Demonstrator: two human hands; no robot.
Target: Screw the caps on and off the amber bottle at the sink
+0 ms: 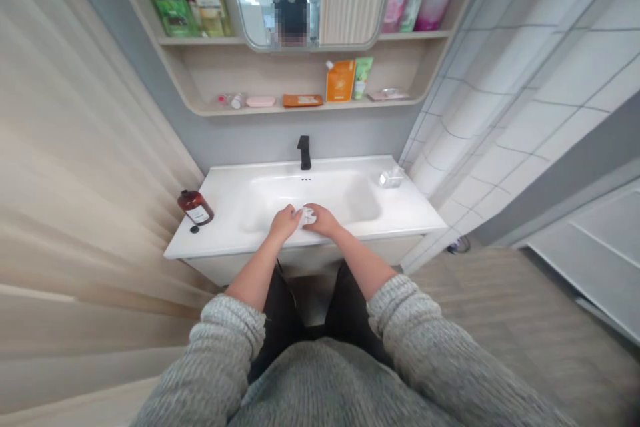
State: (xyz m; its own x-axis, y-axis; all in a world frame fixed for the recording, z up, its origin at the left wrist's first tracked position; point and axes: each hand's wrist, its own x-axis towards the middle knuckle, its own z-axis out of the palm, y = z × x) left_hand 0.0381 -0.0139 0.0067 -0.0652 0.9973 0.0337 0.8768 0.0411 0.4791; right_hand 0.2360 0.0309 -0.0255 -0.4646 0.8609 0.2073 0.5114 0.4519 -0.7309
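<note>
Over the front of the white sink basin [360, 195], my left hand [285, 223] and my right hand [323, 221] come together. Between them is a small white, crumpled-looking thing [308, 215]; its kind is too small to tell. My left hand is closed, its thumb and fingers pinching the left edge of this thing. The fingers of my right hand curl round its other side. A brown bottle [195, 207] with a white label stands on the counter to the left, a small black cap [195, 229] lying in front of it.
A black faucet [305, 152] rises behind the basin. At the counter's right rear sits a clear container [391, 177]. Above, a shelf [200, 107] holds an orange pouch [341, 81], a green tube [362, 78] and small items, below a mirror [280, 7]. A curtain [75, 213] hangs left.
</note>
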